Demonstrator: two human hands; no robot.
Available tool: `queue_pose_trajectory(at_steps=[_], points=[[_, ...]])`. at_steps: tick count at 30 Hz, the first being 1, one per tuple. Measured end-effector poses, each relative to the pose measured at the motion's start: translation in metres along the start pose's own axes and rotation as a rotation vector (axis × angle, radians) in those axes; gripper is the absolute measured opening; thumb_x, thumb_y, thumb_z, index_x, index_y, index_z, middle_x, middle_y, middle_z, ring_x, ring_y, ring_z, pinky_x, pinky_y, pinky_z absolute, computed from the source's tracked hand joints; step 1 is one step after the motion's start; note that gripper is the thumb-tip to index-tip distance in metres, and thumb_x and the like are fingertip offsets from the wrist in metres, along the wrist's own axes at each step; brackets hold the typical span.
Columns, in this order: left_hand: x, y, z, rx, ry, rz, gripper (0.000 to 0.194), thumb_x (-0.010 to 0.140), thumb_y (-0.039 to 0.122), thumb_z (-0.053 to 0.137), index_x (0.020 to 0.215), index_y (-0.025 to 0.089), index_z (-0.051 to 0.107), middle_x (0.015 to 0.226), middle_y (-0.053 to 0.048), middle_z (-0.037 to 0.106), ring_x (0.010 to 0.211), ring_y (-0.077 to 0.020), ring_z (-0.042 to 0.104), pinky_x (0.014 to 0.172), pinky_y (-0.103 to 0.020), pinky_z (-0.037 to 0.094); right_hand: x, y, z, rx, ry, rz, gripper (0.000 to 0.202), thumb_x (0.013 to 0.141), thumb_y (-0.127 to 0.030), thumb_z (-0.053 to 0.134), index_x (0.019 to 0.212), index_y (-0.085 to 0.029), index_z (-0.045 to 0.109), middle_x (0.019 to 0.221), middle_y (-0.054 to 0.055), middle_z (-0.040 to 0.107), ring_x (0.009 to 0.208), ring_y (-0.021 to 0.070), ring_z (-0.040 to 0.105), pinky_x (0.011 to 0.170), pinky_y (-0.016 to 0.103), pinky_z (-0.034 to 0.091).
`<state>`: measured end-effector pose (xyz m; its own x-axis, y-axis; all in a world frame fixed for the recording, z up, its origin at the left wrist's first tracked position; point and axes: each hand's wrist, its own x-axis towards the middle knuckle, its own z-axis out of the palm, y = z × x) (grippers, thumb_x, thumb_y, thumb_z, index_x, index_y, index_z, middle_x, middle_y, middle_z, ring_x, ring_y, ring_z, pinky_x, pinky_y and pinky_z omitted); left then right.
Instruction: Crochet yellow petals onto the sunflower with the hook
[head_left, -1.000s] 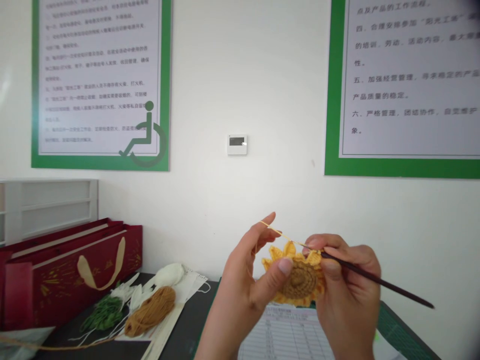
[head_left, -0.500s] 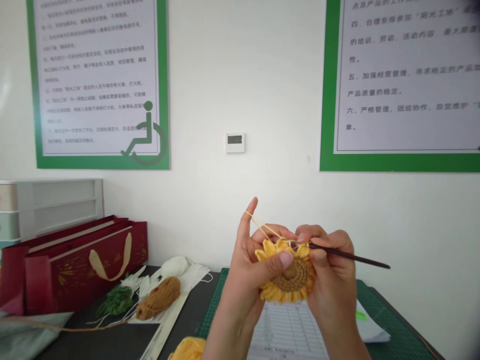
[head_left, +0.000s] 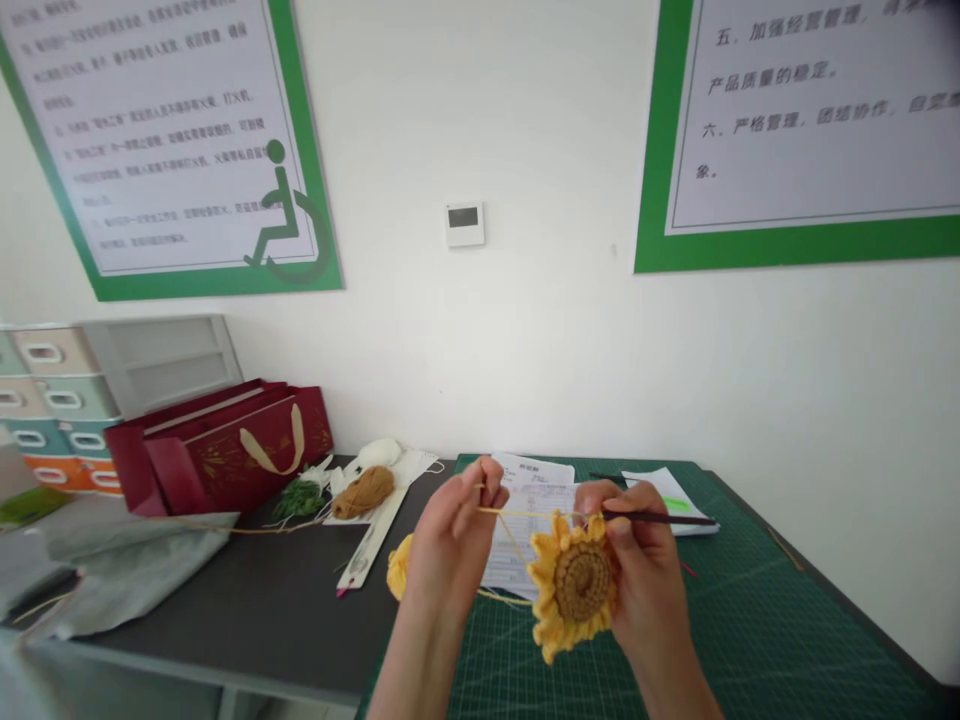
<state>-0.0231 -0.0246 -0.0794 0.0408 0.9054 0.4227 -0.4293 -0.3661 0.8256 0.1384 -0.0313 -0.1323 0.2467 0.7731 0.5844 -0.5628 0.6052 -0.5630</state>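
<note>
A crocheted sunflower (head_left: 581, 585) with a brown centre and yellow petals hangs in front of my right hand (head_left: 649, 560). That hand is closed around a dark crochet hook (head_left: 664, 517), which points left, and it pinches the flower's upper edge too. Apart from the flower, to its left, my left hand (head_left: 454, 530) has its fingers curled with yellow yarn (head_left: 517, 512) over them. The yarn runs taut from these fingers to the hook's tip, and another strand slants down toward the petals. A yellow yarn ball (head_left: 400, 568) sits partly behind my left wrist.
Printed sheets (head_left: 536, 470) lie on a green cutting mat (head_left: 750, 640). On the dark table (head_left: 285, 620) to the left are a brown yarn skein (head_left: 364, 492), green yarn (head_left: 298, 497), a ruler (head_left: 373, 540), a red gift bag (head_left: 225, 450) and drawers (head_left: 64, 355).
My left hand has let go of the flower and moved left, drawing the yarn out. The flower now hangs from my right hand. The view has tilted down.
</note>
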Motion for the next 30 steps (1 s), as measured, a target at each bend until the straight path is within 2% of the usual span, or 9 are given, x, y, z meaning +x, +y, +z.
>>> queue_pose_trajectory(at_steps=[3, 6, 7, 9, 11, 13, 17, 23, 30], points=[[-0.025, -0.007, -0.002, 0.219, 0.064, 0.043, 0.036, 0.08, 0.032, 0.079, 0.05, 0.021, 0.062, 0.076, -0.003, 0.047, 0.082, -0.0224, 0.041, 0.084, -0.034, 0.038, -0.024, -0.001, -0.002, 0.017, 0.004, 0.038, 0.016, 0.088, -0.035, 0.072, 0.087, -0.028, 0.059, 0.086, -0.003, 0.064, 0.071, 0.0146, 0.059, 0.065, 0.029, 0.048], [-0.046, -0.007, 0.001, 0.298, 0.059, 0.014, 0.011, 0.086, 0.033, 0.075, 0.084, 0.023, 0.079, 0.083, -0.005, 0.059, 0.088, -0.0237, 0.048, 0.095, -0.036, 0.036, -0.04, -0.002, -0.002, -0.054, -0.005, 0.017, 0.012, 0.09, -0.033, 0.07, 0.088, -0.027, 0.06, 0.085, -0.001, 0.065, 0.076, 0.0162, 0.061, 0.068, 0.03, 0.048], [-0.053, -0.005, 0.003, 0.277, 0.03, -0.005, 0.021, 0.09, 0.036, 0.069, 0.103, 0.023, 0.079, 0.087, -0.005, 0.063, 0.089, -0.0237, 0.051, 0.095, -0.037, 0.037, -0.045, -0.002, -0.002, -0.078, -0.006, 0.006, 0.012, 0.09, -0.033, 0.071, 0.088, -0.026, 0.061, 0.085, 0.0, 0.066, 0.078, 0.0165, 0.061, 0.07, 0.03, 0.048], [-0.067, -0.003, 0.008, 0.161, -0.058, -0.025, 0.047, 0.094, 0.043, 0.063, 0.136, 0.022, 0.063, 0.096, -0.007, 0.068, 0.092, -0.0233, 0.056, 0.094, -0.039, 0.041, -0.053, -0.003, -0.001, -0.106, -0.009, -0.01, 0.01, 0.09, -0.032, 0.071, 0.088, -0.026, 0.063, 0.086, 0.0, 0.067, 0.081, 0.0166, 0.061, 0.072, 0.031, 0.049], [-0.082, 0.0, 0.015, 0.063, -0.116, -0.016, 0.08, 0.085, 0.039, 0.075, 0.155, 0.025, 0.039, 0.105, -0.008, 0.069, 0.095, -0.0225, 0.058, 0.089, -0.037, 0.045, -0.063, -0.004, 0.003, -0.108, -0.015, -0.009, 0.007, 0.09, -0.03, 0.071, 0.089, -0.027, 0.064, 0.089, 0.0, 0.068, 0.084, 0.0169, 0.063, 0.075, 0.032, 0.05], [-0.096, 0.003, 0.022, 0.06, -0.09, -0.037, 0.112, 0.073, 0.026, 0.087, 0.161, 0.033, 0.018, 0.106, -0.005, 0.068, 0.091, -0.0201, 0.06, 0.081, -0.033, 0.048, -0.072, -0.005, 0.009, -0.108, -0.014, -0.01, 0.005, 0.091, -0.029, 0.07, 0.09, -0.028, 0.065, 0.092, 0.0, 0.068, 0.085, 0.0171, 0.064, 0.076, 0.033, 0.052], [-0.11, 0.009, 0.031, 0.064, 0.021, -0.074, 0.124, 0.071, 0.014, 0.088, 0.162, 0.035, 0.006, 0.088, 0.001, 0.068, 0.081, -0.0162, 0.062, 0.077, -0.029, 0.048, -0.085, -0.009, 0.019, -0.11, 0.046, -0.022, 0.005, 0.09, -0.025, 0.071, 0.091, -0.028, 0.067, 0.096, 0.0, 0.068, 0.089, 0.0159, 0.064, 0.08, 0.031, 0.054], [-0.095, 0.009, 0.025, -0.081, 0.021, -0.223, 0.125, 0.063, 0.012, 0.091, 0.16, 0.035, 0.016, 0.083, 0.002, 0.07, 0.07, -0.0147, 0.062, 0.069, -0.028, 0.046, -0.075, -0.014, 0.021, -0.061, -0.024, 0.056, 0.006, 0.088, -0.028, 0.074, 0.088, -0.027, 0.068, 0.094, 0.0, 0.068, 0.09, 0.0167, 0.066, 0.085, 0.035, 0.054], [-0.034, 0.011, 0.022, -0.15, -0.129, -0.224, 0.123, 0.055, 0.008, 0.093, 0.157, 0.028, 0.028, 0.073, 0.005, 0.069, 0.065, -0.0138, 0.065, 0.071, -0.028, 0.047, -0.013, -0.005, 0.019, -0.028, -0.085, 0.069, 0.02, 0.084, -0.04, 0.077, 0.085, -0.026, 0.062, 0.09, 0.0, 0.067, 0.08, 0.0165, 0.065, 0.077, 0.035, 0.054]])
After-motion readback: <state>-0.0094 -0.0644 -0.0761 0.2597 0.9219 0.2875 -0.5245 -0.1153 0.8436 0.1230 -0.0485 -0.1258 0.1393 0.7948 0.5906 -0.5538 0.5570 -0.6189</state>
